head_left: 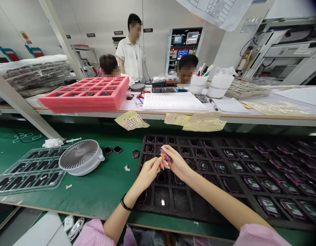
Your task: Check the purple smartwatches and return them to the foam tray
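Currently right hand point(174, 160) clamps fingers on purple case point(167, 154), long axis slanting far-left to near-right; left hand point(152, 168) pinches orange piece point(163, 156) at its left side.

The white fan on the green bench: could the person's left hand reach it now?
Probably yes: the left hand is nearer the white fan than the right hand, and only low things, such as a watch case, lie between. It seems busy pinching a small orange piece, though.
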Demonstrator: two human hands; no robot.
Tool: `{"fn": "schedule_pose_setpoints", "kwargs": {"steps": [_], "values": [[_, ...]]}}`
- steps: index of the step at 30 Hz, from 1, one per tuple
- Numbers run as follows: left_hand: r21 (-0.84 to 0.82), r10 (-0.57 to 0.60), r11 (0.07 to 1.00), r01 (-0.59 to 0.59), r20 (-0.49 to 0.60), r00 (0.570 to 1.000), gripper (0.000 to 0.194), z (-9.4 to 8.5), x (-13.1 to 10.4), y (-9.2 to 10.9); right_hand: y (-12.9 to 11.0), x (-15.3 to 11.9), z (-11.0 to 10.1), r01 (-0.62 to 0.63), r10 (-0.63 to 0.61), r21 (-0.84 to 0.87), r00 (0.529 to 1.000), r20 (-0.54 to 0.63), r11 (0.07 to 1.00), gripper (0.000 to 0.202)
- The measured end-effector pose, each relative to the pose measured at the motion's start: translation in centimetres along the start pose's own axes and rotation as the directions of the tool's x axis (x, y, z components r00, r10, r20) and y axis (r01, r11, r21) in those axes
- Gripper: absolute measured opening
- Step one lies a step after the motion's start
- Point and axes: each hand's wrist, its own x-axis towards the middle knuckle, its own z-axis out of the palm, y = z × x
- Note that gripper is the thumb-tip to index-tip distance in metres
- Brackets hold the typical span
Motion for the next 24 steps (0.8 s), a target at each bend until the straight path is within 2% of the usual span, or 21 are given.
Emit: {"fn": "schedule_pose_setpoints", "kwargs": {"steps": [3,8,14,16,20,24], "values": [[-0.047,-0.001,0.999,0.001,0.009,1.000,0.050,0.30,-0.02,0.35,-0.38,-0.60,1.05,-0.014,0.014,0.046,1.000,-0.011,0.999,0.028],[-0.028,0.010,1.000,-0.010,0.004,1.000,0.049,0.02,-0.14,0.35,-0.55,-0.48,0.95,-0.020,0.022,0.063,0.999,-0.025,0.998,0.031],[0.070,0.002,0.998,-0.004,0.029,1.000,0.046,-0.53,-0.18,0.52,-0.45,-0.58,0.71,0.016,-0.017,-0.032,0.999,-0.035,0.999,0.029],[0.055,0.004,0.998,-0.006,0.041,0.999,0.045,-0.49,-0.25,0.70,-0.28,-0.56,0.74,-0.012,0.012,0.018,1.000,-0.008,1.000,0.030],[-0.022,0.039,0.999,-0.039,0.000,0.999,0.046,0.06,-0.37,0.78,0.12,-0.41,1.04,-0.101,0.094,0.225,0.995,0.043,0.969,0.037],[-0.057,0.039,0.998,-0.041,-0.042,0.998,0.047,0.30,-0.39,0.37,0.30,-0.37,1.24,-0.096,0.093,0.270,0.995,0.024,0.958,0.035]]}}
